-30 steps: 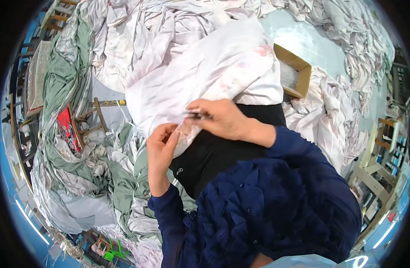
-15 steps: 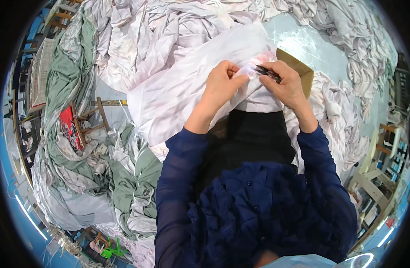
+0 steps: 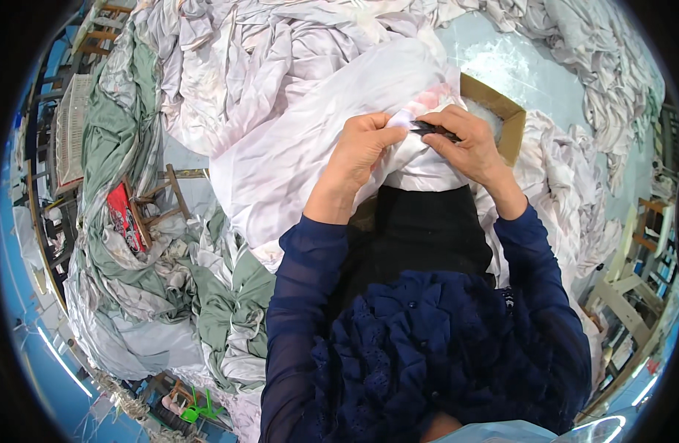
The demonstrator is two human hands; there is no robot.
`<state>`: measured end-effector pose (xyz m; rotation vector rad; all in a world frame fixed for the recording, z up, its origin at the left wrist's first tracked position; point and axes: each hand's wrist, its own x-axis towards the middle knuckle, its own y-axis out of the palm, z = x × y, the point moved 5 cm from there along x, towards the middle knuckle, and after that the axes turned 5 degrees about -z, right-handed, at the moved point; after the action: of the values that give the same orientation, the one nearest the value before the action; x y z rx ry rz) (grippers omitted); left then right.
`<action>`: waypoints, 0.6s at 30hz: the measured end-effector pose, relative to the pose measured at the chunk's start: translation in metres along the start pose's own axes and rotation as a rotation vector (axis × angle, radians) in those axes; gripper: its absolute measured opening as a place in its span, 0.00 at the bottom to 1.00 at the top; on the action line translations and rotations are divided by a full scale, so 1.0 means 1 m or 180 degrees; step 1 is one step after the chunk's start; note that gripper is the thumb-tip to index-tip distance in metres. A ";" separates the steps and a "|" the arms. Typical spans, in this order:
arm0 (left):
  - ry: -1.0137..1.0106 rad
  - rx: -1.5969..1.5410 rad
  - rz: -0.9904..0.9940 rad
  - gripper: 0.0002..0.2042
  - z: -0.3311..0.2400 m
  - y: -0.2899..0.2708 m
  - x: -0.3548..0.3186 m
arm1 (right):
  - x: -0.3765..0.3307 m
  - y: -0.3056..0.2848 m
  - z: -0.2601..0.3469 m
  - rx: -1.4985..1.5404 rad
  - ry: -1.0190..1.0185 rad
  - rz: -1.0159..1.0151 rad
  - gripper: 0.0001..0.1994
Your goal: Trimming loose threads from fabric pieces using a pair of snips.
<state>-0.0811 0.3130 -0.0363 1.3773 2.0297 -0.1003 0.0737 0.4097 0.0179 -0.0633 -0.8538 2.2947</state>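
Heaped cloth is spread around. White fabric is pinched by the left hand, dark snips by the right hand; trimming seems the step, tautness needed next.

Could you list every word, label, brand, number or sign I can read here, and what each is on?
No text can be read anywhere.
Small dark pointed tool in the right hand: no lettering discernible.
Pale, pink-blotched fabric pinched by the left hand: none visible.
Red cloth with a dark-and-pale pattern, left side: marks too small to make out.
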 end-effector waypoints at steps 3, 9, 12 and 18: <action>-0.0016 -0.0040 0.0045 0.04 0.001 0.001 0.001 | 0.000 0.002 -0.001 0.0087 -0.0029 -0.0033 0.13; -0.0067 -0.0173 0.0078 0.03 0.004 0.000 0.003 | 0.002 0.005 -0.001 0.0161 -0.0098 -0.0170 0.12; -0.0081 -0.0253 0.0080 0.03 0.001 0.002 0.001 | 0.003 0.006 -0.002 0.0151 -0.0115 -0.0146 0.11; -0.0118 -0.0337 0.0109 0.03 0.002 0.001 0.002 | 0.003 0.008 -0.004 0.0211 -0.0134 -0.0164 0.10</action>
<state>-0.0793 0.3142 -0.0383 1.3341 1.9518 -0.0032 0.0678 0.4093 0.0106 0.0362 -0.7909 2.2811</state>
